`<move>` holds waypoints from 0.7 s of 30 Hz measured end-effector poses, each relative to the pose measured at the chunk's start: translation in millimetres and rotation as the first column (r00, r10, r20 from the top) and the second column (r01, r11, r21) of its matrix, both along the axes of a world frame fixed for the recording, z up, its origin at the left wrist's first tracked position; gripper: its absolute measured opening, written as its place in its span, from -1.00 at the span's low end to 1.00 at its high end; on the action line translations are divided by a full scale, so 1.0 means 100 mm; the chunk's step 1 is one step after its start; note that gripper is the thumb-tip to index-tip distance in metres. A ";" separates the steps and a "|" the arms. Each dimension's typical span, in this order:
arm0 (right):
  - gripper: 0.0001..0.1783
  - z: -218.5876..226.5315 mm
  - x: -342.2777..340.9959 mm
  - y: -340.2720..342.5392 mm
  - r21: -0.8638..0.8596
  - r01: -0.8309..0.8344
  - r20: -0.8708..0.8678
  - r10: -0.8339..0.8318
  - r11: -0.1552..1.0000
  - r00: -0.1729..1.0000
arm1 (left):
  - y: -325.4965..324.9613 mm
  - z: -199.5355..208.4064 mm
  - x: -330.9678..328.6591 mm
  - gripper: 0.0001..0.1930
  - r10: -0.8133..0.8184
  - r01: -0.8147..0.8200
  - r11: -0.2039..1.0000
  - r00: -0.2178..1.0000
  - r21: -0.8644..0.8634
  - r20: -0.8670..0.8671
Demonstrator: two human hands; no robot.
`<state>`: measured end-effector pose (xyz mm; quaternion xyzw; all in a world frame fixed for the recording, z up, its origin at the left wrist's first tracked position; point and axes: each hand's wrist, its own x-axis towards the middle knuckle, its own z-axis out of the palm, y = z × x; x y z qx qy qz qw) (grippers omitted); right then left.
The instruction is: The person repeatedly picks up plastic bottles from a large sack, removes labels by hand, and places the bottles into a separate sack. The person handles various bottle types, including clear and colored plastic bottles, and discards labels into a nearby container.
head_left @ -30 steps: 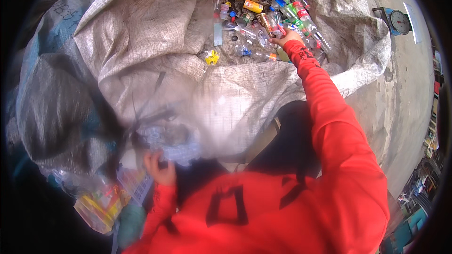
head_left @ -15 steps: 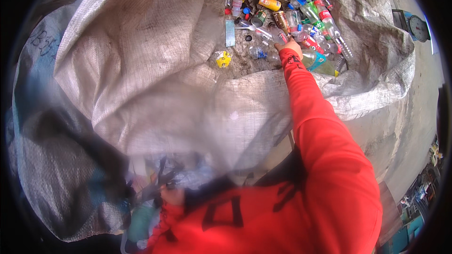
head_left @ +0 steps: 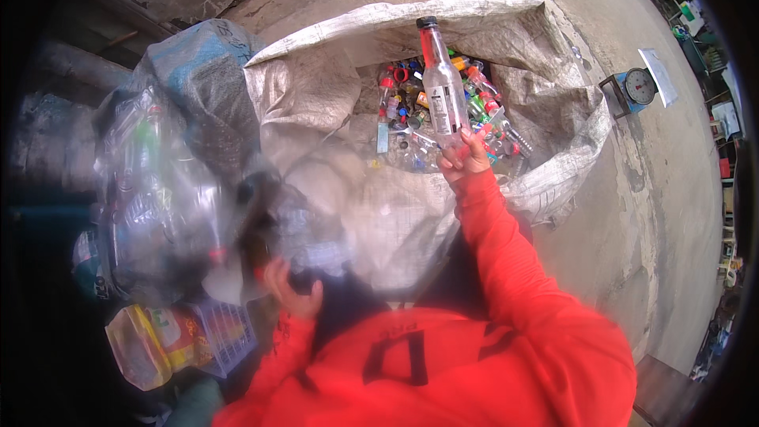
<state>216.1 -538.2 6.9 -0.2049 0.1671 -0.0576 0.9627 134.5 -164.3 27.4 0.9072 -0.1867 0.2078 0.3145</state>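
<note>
My right hand (head_left: pixel 466 152) is closed around the lower end of a clear plastic bottle (head_left: pixel 444 87), raised upright over the sack. It has a dark cap, a white printed label and a red tint at the neck. Below and behind it, a wide white woven sack (head_left: pixel 387 225) lies with its mouth spread, holding several mixed bottles and cans (head_left: pixel 395 115). Down at the left of my body, my left hand (head_left: pixel 294 289) has thumb and fingers apart, with nothing visible in it. Beside it is a blurred heap of clear plastic (head_left: pixel 312 229).
A bag stuffed with clear bottles (head_left: pixel 162 198) stands at the left, near a grey-blue sack (head_left: pixel 205 63). A yellow-and-red container (head_left: pixel 162 336) and a pale plastic basket (head_left: pixel 225 332) sit at lower left. A dial scale (head_left: pixel 639 87) rests on the concrete floor (head_left: pixel 664 190) at right.
My right hand has come back from the pile, lifting the clear bottle. My left hand shows more fully now. The view has shifted, with more floor and the bag of bottles visible.
</note>
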 end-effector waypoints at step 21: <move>-0.46 1.65 -0.96 1.40 -0.951 0.009 0.115 0.329 0.308 0.937 | -0.38 2.02 0.58 -0.73 -0.479 0.152 0.311 0.878 -0.938 -0.016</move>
